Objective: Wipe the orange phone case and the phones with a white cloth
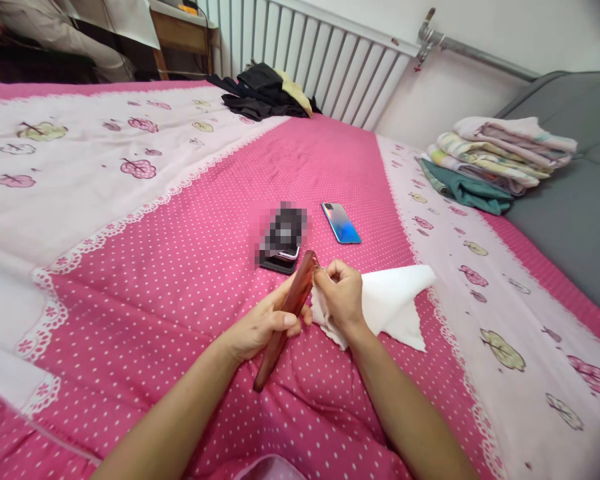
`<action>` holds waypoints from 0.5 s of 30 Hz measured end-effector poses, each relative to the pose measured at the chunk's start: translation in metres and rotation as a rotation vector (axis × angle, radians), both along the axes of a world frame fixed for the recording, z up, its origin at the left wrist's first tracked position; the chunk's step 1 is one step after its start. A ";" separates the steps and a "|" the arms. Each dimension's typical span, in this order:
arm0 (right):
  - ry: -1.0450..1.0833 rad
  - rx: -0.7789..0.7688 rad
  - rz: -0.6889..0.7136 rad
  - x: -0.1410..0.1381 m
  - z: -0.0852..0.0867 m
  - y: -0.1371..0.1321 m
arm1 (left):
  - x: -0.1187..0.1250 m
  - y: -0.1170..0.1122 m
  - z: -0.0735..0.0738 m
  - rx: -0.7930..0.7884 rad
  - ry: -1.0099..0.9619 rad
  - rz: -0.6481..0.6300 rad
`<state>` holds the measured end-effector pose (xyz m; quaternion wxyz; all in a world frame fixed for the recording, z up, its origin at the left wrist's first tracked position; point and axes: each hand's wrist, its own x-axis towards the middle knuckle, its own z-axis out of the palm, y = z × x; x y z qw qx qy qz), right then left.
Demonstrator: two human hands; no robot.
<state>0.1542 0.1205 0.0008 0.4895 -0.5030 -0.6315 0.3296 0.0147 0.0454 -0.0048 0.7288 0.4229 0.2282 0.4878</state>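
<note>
My left hand (275, 317) is closed around a long reddish-brown comb (293, 297), its thumb lying across the flat side. The comb is tilted, one end pointing up and away, the narrow end down toward my lap. Pinched in my right hand (343, 293) is a white cloth (393, 300), pressed against the comb's upper right edge. The rest of the cloth spreads to the right over the bed. My right fingertips and the comb's far edge are partly hidden.
Beyond my hands lie a blurred black phone-like item (283, 233) and a blue-silver phone (341, 223). Folded cloths (500, 157) are stacked at right by a grey headboard (575, 193). Dark clothes (265, 93) lie near the radiator (305, 50). A person's leg (65, 47) shows at upper left.
</note>
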 end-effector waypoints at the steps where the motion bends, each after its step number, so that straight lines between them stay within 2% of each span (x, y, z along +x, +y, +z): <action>1: 0.000 -0.002 0.007 0.000 -0.001 0.000 | 0.000 0.000 0.000 -0.016 -0.014 0.011; 9: -0.005 -0.019 0.059 0.001 0.001 0.000 | 0.003 0.000 0.005 -0.112 -0.089 0.100; 12: -0.009 -0.022 0.053 0.000 0.000 0.000 | 0.004 -0.001 0.008 -0.142 -0.123 0.091; 15: 0.025 -0.047 0.049 0.000 -0.001 -0.001 | 0.005 -0.004 0.010 -0.094 -0.124 0.096</action>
